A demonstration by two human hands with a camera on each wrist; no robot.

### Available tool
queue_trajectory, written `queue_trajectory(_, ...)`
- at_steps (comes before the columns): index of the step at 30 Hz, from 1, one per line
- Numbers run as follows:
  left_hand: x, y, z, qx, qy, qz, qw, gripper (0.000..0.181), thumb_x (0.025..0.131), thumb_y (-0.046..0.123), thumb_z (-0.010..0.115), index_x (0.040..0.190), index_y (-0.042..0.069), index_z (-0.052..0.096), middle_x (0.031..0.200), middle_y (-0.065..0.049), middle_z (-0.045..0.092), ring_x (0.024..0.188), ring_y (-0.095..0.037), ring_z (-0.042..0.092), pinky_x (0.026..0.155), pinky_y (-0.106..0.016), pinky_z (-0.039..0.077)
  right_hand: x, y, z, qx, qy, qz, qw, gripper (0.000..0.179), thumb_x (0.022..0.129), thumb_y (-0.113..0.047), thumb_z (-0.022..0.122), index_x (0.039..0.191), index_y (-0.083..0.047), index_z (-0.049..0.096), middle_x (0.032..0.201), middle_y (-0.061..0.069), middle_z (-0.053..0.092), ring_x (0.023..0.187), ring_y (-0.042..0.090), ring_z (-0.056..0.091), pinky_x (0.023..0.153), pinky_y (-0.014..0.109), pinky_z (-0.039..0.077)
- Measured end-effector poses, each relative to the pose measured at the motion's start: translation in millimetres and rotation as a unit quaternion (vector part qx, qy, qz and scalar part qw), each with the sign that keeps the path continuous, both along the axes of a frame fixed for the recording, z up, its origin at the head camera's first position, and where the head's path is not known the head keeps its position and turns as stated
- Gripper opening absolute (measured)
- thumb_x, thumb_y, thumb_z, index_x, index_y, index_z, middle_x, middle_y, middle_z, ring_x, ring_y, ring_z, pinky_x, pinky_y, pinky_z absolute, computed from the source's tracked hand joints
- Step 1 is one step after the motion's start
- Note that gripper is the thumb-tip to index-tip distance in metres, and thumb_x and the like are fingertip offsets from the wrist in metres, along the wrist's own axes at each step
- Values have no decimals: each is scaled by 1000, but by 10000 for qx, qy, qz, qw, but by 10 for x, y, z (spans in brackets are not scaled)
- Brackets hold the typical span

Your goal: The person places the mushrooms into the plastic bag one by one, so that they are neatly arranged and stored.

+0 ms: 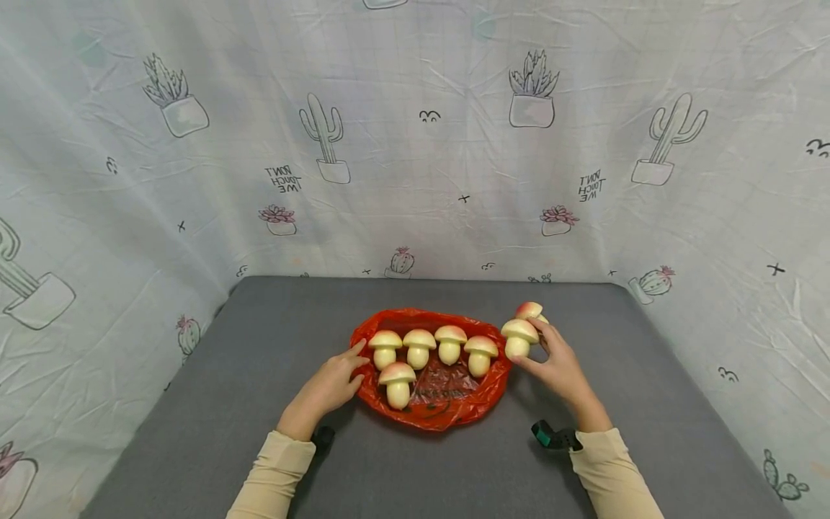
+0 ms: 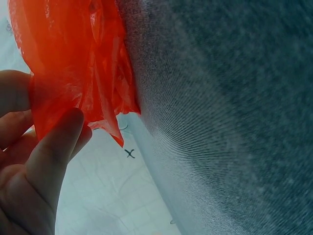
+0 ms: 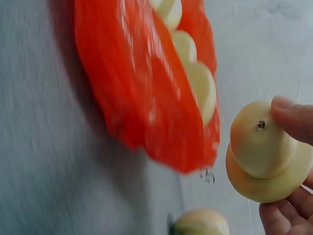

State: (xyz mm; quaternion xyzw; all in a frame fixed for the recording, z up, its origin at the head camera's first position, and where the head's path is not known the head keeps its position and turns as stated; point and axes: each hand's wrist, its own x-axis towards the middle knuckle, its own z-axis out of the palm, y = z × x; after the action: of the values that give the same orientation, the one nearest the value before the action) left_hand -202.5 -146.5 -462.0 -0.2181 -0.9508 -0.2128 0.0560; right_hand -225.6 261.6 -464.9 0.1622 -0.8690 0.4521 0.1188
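A red plastic bag lies spread open on the grey table, with several toy mushrooms inside, cream-stemmed with pink-tinged caps. At its left rim, my left hand pinches the thin plastic between thumb and fingers. My right hand grips one mushroom just beyond the bag's right rim, above the table. In the right wrist view that held mushroom shows the end of its stem, with a small dark mark. Behind it, one more mushroom sits on the table, partly hidden.
The grey table extends around the bag on all sides. Behind and beside it hangs a pale curtain printed with cactus drawings. Black straps are on both wrists.
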Motion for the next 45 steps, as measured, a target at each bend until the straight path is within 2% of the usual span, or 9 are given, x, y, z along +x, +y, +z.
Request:
queue_trajectory(2,0,0,2,-7,-17,8,10000,30,84,2,65,113,-6,66,141,-24,46,115,-37,58,94,-46,48,28,-62,7,-68,-15,146,9999,75,80,-17,76,142,0,37,138,19,43,125,34,44,100,5,29)
queue_trajectory(4,0,0,8,-1,-27,7,10000,30,84,2,65,113,-6,66,141,-24,45,115,-37,58,94,-46,48,58,-128,11,-130,-15,271,9995,75,80,-16,76,142,-2,37,139,18,43,126,34,44,100,5,30)
queue_trajectory(8,3,0,17,6,-32,0,10000,30,84,2,65,113,-6,66,141,-24,45,115,-37,58,94,-46,48,123,-281,26,-81,26,460,9989,74,79,-14,77,142,-5,39,138,15,46,125,32,47,104,27,40)
queue_trajectory(11,7,-1,20,7,-26,2,10000,30,84,2,65,113,-6,66,141,-24,46,115,-37,58,94,-46,48,175,-408,49,8,128,586,9982,75,77,-10,78,142,-3,39,135,17,48,122,33,50,98,47,43)
queue_trajectory(13,7,-1,18,16,-27,3,10000,30,85,2,65,113,-6,66,141,-24,46,115,-37,58,94,-46,48,203,-488,63,67,224,639,9977,76,76,-7,78,140,1,39,134,19,48,120,35,51,95,50,45)
queue_trajectory(20,11,0,17,29,-15,0,10000,30,85,1,65,113,-6,66,141,-24,46,114,-36,58,93,-46,48,245,-706,77,206,588,1025,9928,73,74,-11,80,136,2,45,133,14,51,117,26,53,94,36,48)
queue_trajectory(24,14,1,17,46,-8,14,10000,29,84,1,65,112,-7,67,141,-24,46,113,-36,59,93,-46,48,244,-813,24,409,652,1329,9881,72,77,-22,79,137,-2,45,135,11,50,119,24,51,93,42,48)
queue_trajectory(30,15,8,12,12,-29,12,10000,30,85,2,64,113,-7,66,141,-24,46,114,-36,58,93,-45,48,250,-993,-72,784,311,1418,9863,74,79,-30,77,139,-2,43,135,11,52,120,27,52,93,46,47)
queue_trajectory(45,9,8,5,23,-9,28,10000,29,85,2,65,113,-6,67,140,-24,47,115,-36,58,94,-46,48,197,-1180,-218,1002,55,1609,9819,71,77,-26,78,134,2,46,130,11,54,119,26,52,96,47,45)
